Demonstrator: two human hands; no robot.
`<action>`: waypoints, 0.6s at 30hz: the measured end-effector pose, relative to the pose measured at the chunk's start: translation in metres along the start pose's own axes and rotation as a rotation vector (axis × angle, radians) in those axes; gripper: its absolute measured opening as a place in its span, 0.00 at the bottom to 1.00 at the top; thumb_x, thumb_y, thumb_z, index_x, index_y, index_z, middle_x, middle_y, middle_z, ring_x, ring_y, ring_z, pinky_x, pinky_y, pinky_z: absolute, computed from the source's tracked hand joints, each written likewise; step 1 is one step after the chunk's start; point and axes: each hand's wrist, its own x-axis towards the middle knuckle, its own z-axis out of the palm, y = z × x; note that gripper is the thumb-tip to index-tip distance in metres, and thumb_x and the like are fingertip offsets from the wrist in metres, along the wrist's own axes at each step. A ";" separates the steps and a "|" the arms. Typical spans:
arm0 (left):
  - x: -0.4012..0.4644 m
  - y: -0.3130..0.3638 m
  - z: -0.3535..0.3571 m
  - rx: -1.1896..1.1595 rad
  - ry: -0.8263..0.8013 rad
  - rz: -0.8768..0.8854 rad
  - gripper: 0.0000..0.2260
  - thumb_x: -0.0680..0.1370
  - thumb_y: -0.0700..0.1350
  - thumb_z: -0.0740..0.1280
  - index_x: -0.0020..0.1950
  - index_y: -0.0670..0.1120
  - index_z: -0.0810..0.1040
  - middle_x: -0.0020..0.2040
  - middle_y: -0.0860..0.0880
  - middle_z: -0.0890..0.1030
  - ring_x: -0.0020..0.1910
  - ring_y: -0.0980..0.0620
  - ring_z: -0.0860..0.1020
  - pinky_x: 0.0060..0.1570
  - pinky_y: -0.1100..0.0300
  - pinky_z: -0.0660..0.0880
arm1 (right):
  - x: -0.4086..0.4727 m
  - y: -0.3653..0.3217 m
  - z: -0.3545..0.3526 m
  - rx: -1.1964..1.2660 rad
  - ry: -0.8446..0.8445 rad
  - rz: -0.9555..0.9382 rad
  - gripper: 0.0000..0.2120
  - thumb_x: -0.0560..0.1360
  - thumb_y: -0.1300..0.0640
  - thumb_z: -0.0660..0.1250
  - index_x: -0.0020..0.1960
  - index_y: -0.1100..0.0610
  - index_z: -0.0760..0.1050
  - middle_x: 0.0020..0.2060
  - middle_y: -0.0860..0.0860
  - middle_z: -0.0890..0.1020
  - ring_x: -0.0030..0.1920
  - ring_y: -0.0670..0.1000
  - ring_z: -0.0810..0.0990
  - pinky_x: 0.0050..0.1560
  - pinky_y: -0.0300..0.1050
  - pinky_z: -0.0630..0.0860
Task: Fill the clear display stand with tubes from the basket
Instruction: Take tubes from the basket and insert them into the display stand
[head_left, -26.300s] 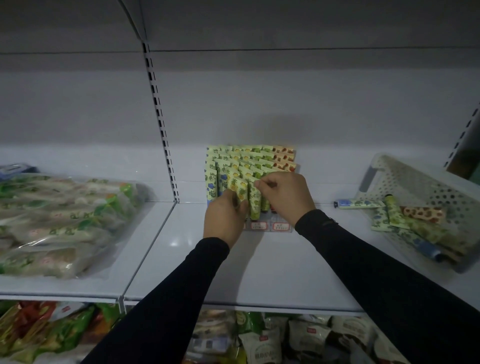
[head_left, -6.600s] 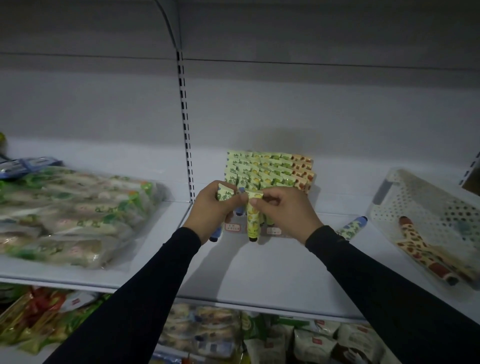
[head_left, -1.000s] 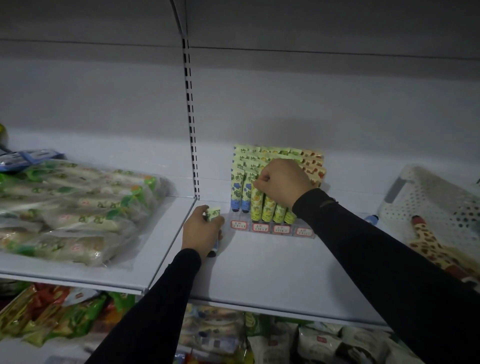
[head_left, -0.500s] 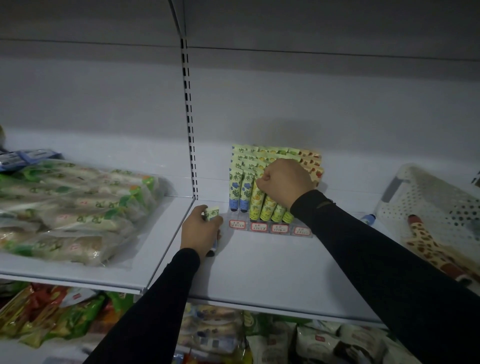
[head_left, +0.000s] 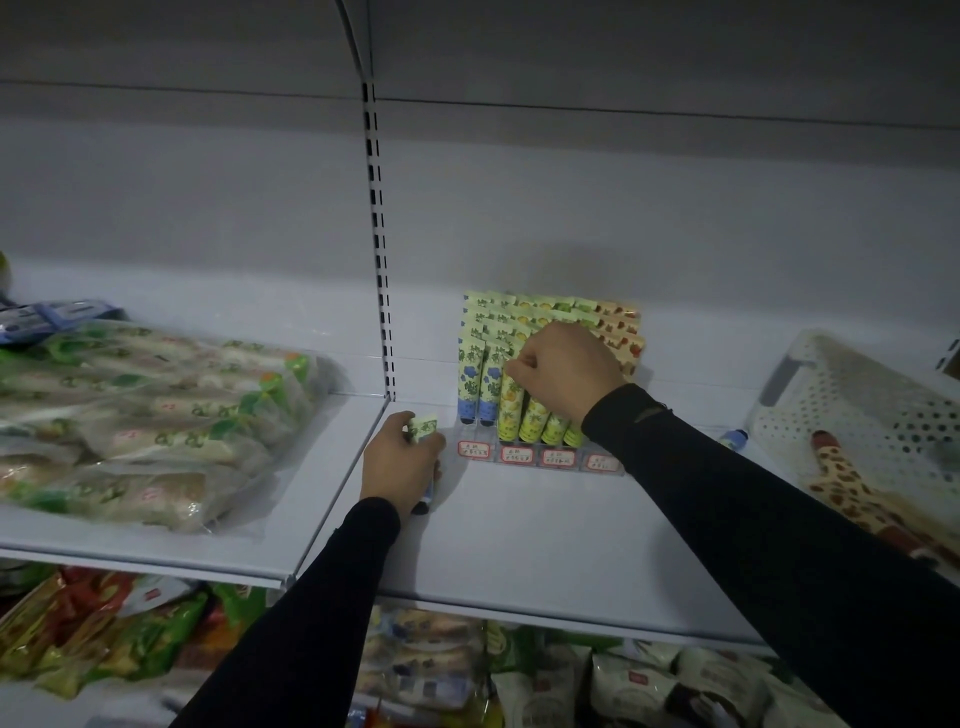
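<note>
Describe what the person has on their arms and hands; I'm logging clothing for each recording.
Both arms wear long, close-fitting black sleeves that end at the wrists. The right sleeve shows a faint fine weave and a thin seam or band near its cuff. The left sleeve looks plain. The left hand and right hand are bare: no gloves, rings or watch visible.

Price labels (head_left: 518, 455) on stand front – writing illegible (too small).
</note>
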 end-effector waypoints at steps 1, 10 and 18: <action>0.000 0.000 0.000 -0.006 0.001 0.000 0.14 0.77 0.41 0.66 0.62 0.47 0.73 0.40 0.46 0.81 0.31 0.51 0.80 0.25 0.62 0.70 | 0.000 0.001 0.000 0.001 -0.003 -0.014 0.23 0.78 0.50 0.64 0.26 0.56 0.66 0.22 0.51 0.64 0.24 0.51 0.64 0.32 0.41 0.72; 0.002 -0.002 -0.001 0.006 0.006 0.011 0.14 0.76 0.41 0.67 0.61 0.46 0.74 0.39 0.46 0.81 0.31 0.51 0.80 0.27 0.60 0.72 | -0.001 0.006 -0.002 0.101 0.018 -0.003 0.25 0.77 0.44 0.64 0.31 0.63 0.75 0.25 0.58 0.74 0.26 0.54 0.70 0.39 0.45 0.77; 0.002 -0.002 0.000 0.013 0.008 0.025 0.10 0.75 0.40 0.66 0.57 0.45 0.75 0.36 0.46 0.81 0.29 0.51 0.79 0.26 0.60 0.72 | -0.006 0.017 -0.018 0.007 0.095 0.019 0.18 0.78 0.49 0.62 0.40 0.60 0.82 0.36 0.55 0.82 0.37 0.53 0.79 0.43 0.45 0.76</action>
